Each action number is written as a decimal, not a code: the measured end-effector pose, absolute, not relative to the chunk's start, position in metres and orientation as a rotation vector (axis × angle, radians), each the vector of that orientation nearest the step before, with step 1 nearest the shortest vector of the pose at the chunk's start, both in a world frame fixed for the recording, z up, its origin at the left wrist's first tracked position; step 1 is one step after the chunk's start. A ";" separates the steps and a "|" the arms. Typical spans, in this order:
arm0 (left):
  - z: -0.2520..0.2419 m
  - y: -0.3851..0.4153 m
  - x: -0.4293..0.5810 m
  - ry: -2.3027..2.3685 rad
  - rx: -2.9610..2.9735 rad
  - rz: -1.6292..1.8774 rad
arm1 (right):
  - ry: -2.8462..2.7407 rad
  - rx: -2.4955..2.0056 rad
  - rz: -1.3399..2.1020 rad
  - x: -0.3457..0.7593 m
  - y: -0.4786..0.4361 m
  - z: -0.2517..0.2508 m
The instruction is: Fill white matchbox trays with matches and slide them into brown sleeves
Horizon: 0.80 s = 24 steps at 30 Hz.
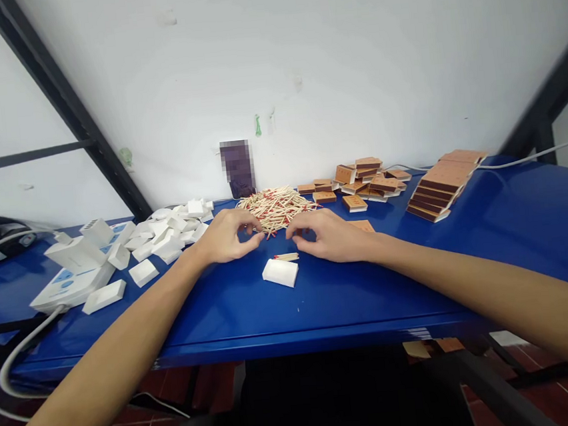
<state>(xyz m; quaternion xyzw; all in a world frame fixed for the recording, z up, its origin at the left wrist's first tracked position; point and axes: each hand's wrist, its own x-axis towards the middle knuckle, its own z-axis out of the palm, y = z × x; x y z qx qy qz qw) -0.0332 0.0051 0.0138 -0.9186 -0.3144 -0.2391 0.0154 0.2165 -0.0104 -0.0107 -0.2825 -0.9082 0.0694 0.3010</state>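
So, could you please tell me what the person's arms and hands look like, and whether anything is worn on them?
The left hand and the right hand are bare, with no gloves and no rings that can be seen. The forearms behind them are bare too. No sleeve comes into view, and neither wrist carries a watch, band or bracelet. No tattoos or markings show.
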 end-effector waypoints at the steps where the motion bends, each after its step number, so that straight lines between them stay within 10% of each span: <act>1: 0.013 0.006 -0.032 -1.015 -2.842 -0.676 | -2.389 -0.794 0.122 0.217 -0.007 -0.012; 24: 0.004 0.006 -0.022 -1.118 -2.979 -0.494 | -2.638 -0.741 -0.143 0.220 0.012 -0.025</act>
